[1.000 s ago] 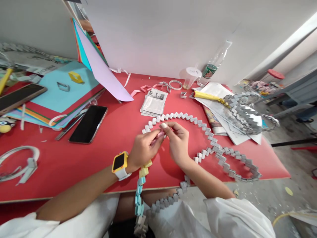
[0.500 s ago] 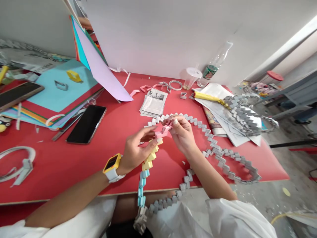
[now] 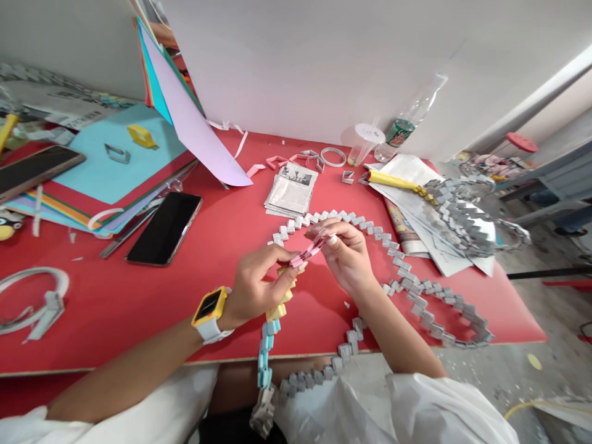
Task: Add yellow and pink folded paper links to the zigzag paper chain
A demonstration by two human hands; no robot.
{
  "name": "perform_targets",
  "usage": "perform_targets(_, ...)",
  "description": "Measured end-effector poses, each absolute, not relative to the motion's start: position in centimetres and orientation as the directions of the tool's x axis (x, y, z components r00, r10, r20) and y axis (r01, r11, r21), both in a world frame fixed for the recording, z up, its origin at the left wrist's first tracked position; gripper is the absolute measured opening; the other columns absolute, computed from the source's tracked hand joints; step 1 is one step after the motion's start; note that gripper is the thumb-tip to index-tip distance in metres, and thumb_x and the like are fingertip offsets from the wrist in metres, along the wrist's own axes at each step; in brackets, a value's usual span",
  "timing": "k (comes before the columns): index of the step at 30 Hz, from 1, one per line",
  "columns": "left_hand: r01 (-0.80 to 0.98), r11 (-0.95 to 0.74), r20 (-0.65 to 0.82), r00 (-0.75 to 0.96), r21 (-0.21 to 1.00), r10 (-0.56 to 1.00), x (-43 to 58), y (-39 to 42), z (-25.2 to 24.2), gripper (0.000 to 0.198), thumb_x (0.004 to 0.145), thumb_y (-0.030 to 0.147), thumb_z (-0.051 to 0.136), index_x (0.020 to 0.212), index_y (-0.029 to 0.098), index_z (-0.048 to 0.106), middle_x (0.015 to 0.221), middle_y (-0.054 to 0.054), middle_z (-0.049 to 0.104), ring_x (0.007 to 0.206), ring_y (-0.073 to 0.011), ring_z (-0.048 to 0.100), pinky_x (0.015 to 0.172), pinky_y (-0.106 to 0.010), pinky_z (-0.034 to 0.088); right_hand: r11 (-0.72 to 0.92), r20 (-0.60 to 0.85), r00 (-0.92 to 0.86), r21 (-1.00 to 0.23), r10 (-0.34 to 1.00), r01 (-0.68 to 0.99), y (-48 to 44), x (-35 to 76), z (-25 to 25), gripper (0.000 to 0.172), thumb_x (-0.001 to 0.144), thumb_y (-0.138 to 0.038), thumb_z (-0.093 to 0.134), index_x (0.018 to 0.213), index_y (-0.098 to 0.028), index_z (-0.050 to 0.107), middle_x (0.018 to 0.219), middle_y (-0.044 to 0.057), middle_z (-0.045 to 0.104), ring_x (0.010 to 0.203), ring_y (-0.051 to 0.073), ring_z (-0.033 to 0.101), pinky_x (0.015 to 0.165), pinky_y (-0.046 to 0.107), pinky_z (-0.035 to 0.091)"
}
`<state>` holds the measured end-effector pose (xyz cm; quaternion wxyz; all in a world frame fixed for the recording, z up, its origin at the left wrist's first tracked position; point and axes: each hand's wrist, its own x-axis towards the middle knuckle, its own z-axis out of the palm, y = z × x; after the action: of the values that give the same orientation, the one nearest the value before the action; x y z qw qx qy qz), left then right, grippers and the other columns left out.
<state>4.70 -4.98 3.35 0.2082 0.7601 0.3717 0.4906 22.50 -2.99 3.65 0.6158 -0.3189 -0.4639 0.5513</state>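
Both hands meet over the middle of the red table (image 3: 139, 308). My left hand (image 3: 257, 282), with a yellow watch (image 3: 210, 308) on the wrist, pinches the top of a folded-paper chain (image 3: 272, 320) whose links run yellow, then blue, then grey down over the table edge. My right hand (image 3: 345, 250) pinches a pink folded paper strip (image 3: 309, 250) at the chain's upper end. Around the hands lies a long grey newspaper chain (image 3: 407, 277) in a loop.
A black phone (image 3: 165, 227) lies left of the hands, another phone (image 3: 37, 172) at far left. Coloured paper sheets (image 3: 115, 166) are stacked at back left. A pile of newspaper pieces (image 3: 291, 191), a plastic cup (image 3: 363, 143), a bottle (image 3: 407, 120) and more grey chain (image 3: 462, 203) sit behind and right.
The hands drew apart slightly and the pink strip came into view between them. The yellow and blue links rose higher above the table edge.
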Motion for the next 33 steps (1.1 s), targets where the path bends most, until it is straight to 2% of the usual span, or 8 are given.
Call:
perform_targets(3, 0.356, -0.627, 0.579, 0.244, 0.693, 0.778, 4.7, -4.9, 3.3, 0.003, 0.085, 0.021, 0.065, 0.088, 0.019, 0.065, 0.076, -0.001, 0.072, 0.065, -0.0124, 0.066, 0.062, -0.024, 0.054, 0.146, 0.180, -0.051, -0.908, 0.982, -0.394, -3.0, 22.5, 3.8, 0.016, 0.071, -0.043, 0.081, 0.077, -0.031, 0.074, 0.086, 0.001, 0.070, 0.088, 0.021, 0.067, 0.087, 0.045, 0.056)
perform_targets(6, 0.303, -0.567, 0.505, 0.263, 0.766, 0.822, 4.7, -4.8, 3.2, 0.011, 0.085, 0.026, 0.067, 0.094, 0.020, 0.068, 0.084, -0.004, 0.074, 0.073, -0.0147, 0.068, 0.068, -0.027, 0.057, 0.142, 0.173, -0.039, -0.903, 0.984, -0.406, -3.0, 22.6, 3.8, 0.015, 0.070, -0.041, 0.082, 0.075, -0.030, 0.074, 0.084, 0.000, 0.069, 0.086, 0.020, 0.067, 0.085, 0.044, 0.056)
perform_targets(11, 0.119, -0.268, 0.231, 0.260, 0.956, 0.938, 5.0, -4.5, 3.4, 0.017, 0.088, 0.035, 0.064, 0.089, 0.021, 0.075, 0.082, -0.004, 0.075, 0.072, -0.0156, 0.070, 0.063, -0.026, 0.059, 0.191, 0.225, -0.039, -0.896, 0.974, -0.401, -3.0, 22.6, 3.4, 0.002, 0.077, -0.029, 0.078, 0.078, -0.030, 0.077, 0.083, 0.000, 0.068, 0.084, 0.017, 0.066, 0.081, 0.037, 0.056)
perform_targets(15, 0.073, -0.127, 0.099, 0.308, 0.989, 0.946, 5.3, -4.2, 3.1, 0.022, 0.083, 0.038, 0.070, 0.088, 0.018, 0.076, 0.082, -0.006, 0.076, 0.073, -0.0178, 0.071, 0.062, -0.026, 0.060, 0.179, 0.195, -0.006, -0.911, 0.981, -0.373, -3.2, 22.3, 3.2, 0.006, 0.080, -0.023, 0.074, 0.078, -0.028, 0.077, 0.082, 0.000, 0.069, 0.076, 0.015, 0.066, 0.076, 0.034, 0.056)
perform_targets(20, 0.085, -0.140, 0.104, 0.338, 0.986, 0.935, 5.4, -4.1, 2.4, 0.024, 0.081, 0.038, 0.071, 0.090, 0.016, 0.077, 0.085, -0.007, 0.076, 0.074, -0.0182, 0.071, 0.063, -0.025, 0.059, 0.089, 0.067, 0.076, -0.940, 0.995, -0.331, -3.6, 21.8, 3.5, 0.003, 0.075, -0.027, 0.077, 0.077, -0.025, 0.076, 0.079, 0.001, 0.070, 0.070, 0.015, 0.064, 0.068, 0.032, 0.055)
perform_targets(25, 0.161, -0.251, 0.196, 0.297, 0.955, 0.934, 5.5, -4.1, 2.4, 0.025, 0.087, 0.036, 0.064, 0.080, 0.015, 0.075, 0.070, -0.004, 0.073, 0.061, -0.0145, 0.066, 0.056, -0.023, 0.056, 0.055, 0.010, 0.129, -0.936, 0.992, -0.348, -3.7, 21.6, 3.7, 0.005, 0.073, -0.025, 0.079, 0.076, -0.023, 0.076, 0.081, 0.000, 0.071, 0.070, 0.012, 0.063, 0.067, 0.027, 0.053)
perform_targets(30, 0.192, -0.296, 0.233, 0.292, 0.936, 0.928, 5.7, -4.2, 2.2, 0.027, 0.088, 0.037, 0.062, 0.077, 0.015, 0.073, 0.067, -0.003, 0.071, 0.057, -0.0136, 0.064, 0.053, -0.023, 0.055, 0.047, -0.004, 0.151, -0.942, 0.989, -0.332, -3.6, 21.8, 3.8, 0.023, 0.070, -0.023, 0.080, 0.092, -0.026, 0.073, 0.070, -0.004, 0.064, 0.067, 0.011, 0.060, 0.066, 0.026, 0.052)
perform_targets(33, 0.176, -0.267, 0.202, 0.321, 0.947, 0.925, 5.5, -3.7, 2.0, 0.028, 0.088, 0.038, 0.063, 0.076, 0.015, 0.073, 0.068, -0.004, 0.072, 0.060, -0.0145, 0.066, 0.056, -0.024, 0.056, 0.046, 0.002, 0.146, -0.953, 0.989, -0.300, -3.4, 22.2, 3.7, 0.024, 0.071, -0.023, 0.079, 0.094, -0.025, 0.072, 0.069, -0.004, 0.064, 0.067, 0.011, 0.060, 0.068, 0.027, 0.052)
